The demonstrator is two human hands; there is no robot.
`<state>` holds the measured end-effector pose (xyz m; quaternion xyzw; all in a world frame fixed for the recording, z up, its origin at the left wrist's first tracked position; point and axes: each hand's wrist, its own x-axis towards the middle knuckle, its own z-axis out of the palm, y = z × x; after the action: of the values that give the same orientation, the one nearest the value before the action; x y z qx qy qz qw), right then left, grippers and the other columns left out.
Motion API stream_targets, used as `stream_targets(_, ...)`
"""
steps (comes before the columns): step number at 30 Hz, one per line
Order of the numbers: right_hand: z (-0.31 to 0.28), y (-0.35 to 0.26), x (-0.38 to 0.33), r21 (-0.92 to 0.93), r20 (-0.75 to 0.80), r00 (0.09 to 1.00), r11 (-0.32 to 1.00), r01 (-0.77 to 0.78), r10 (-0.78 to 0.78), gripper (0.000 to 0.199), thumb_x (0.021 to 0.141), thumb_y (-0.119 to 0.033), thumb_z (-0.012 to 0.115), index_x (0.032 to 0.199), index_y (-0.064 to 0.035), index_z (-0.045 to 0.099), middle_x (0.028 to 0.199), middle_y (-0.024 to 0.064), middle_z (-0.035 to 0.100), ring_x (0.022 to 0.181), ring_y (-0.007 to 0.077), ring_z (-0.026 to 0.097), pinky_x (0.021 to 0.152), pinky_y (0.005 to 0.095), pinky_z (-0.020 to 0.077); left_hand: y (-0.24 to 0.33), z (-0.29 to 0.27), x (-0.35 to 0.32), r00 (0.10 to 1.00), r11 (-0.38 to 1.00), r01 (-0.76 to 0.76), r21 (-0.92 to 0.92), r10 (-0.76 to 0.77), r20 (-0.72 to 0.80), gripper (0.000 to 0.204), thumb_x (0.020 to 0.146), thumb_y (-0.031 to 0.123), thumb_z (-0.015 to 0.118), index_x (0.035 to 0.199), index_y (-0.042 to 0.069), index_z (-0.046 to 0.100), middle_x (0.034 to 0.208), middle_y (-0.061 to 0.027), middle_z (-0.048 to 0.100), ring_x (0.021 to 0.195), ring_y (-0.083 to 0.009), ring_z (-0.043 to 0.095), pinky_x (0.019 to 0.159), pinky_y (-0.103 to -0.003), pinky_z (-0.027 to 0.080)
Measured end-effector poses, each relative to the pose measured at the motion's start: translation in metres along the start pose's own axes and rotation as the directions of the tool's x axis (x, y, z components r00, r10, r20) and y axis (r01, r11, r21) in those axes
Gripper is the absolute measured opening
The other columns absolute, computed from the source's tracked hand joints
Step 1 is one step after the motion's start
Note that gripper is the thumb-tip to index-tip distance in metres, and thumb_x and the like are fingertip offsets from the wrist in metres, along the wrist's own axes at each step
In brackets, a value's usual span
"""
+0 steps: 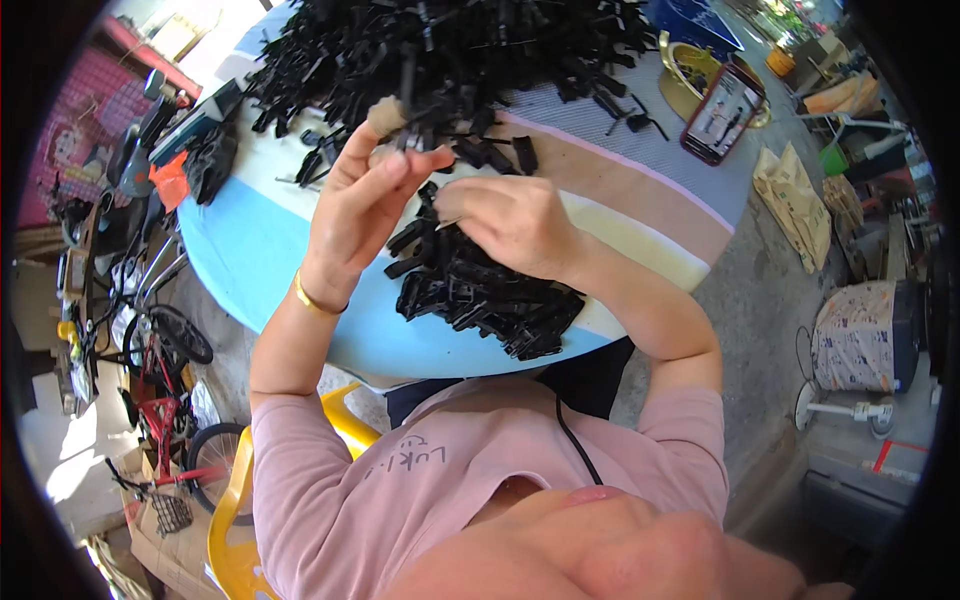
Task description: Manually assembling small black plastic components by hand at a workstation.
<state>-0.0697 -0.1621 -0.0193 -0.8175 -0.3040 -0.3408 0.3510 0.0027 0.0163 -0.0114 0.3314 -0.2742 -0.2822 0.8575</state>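
My left hand (pixel 375 195) is raised over the table and pinches a small black plastic part (pixel 425 130) between thumb and fingers. A tan covering wraps the tip of one of its fingers. Close beside it, my right hand (pixel 520 225) is closed, its fingertips pressed together and blurred; what they hold, if anything, I cannot make out. Below the right hand lies a smaller pile of black plastic parts (pixel 490 295) near the table's front edge. A much larger heap of black parts (pixel 480 50) covers the far side.
The round table (pixel 245 250) has a striped cloth. At its right stand a phone (pixel 720 115) and a gold-coloured bowl (pixel 685 80); a black bag (pixel 210 165) lies at its left. A yellow chair (pixel 240 520) and a red bicycle (pixel 160 420) are at lower left, a paper sack (pixel 795 205) at right.
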Motion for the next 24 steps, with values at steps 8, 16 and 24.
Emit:
stream_targets(8,-0.023,0.019,0.011,0.601,0.04,0.78,0.608,-0.518,0.625,0.02,0.082,-0.004,0.059,0.102,-0.0021,0.06,0.083,0.0016,0.062,0.068,0.0049,0.054,0.055,0.0167,0.0398,-0.005,0.002,0.005,0.999,0.994,0.04,0.102,-0.037,-0.024,0.026,0.088,0.008,0.053,0.113,0.001,0.051,0.095,-0.0103,0.063,0.094,-0.0226,0.061,0.09,-0.034,0.046)
stream_targets(16,-0.028,0.017,0.01,0.569,0.253,0.775,0.559,-0.603,0.579,0.026,0.083,-0.009,0.061,0.108,-0.0013,0.058,0.075,-0.0032,0.056,0.055,0.0004,0.04,0.048,0.0147,0.0293,-0.009,0.017,0.004,0.975,0.981,0.192,0.036,-0.195,0.107,0.025,0.087,0.014,0.056,0.11,0.004,0.052,0.093,-0.007,0.062,0.096,-0.0201,0.059,0.091,-0.033,0.045)
stream_targets(24,-0.027,0.006,0.013,0.256,0.217,0.924,0.895,-0.366,0.315,0.025,0.072,-0.004,0.069,0.096,-0.0014,0.062,0.075,0.0081,0.06,0.065,0.0151,0.058,0.06,0.0236,0.0465,0.003,0.008,0.005,0.96,0.862,0.218,0.457,-0.275,0.06,0.026,0.077,0.016,0.07,0.092,0.001,0.055,0.083,0.0014,0.056,0.076,-0.0052,0.053,0.071,-0.018,0.043)
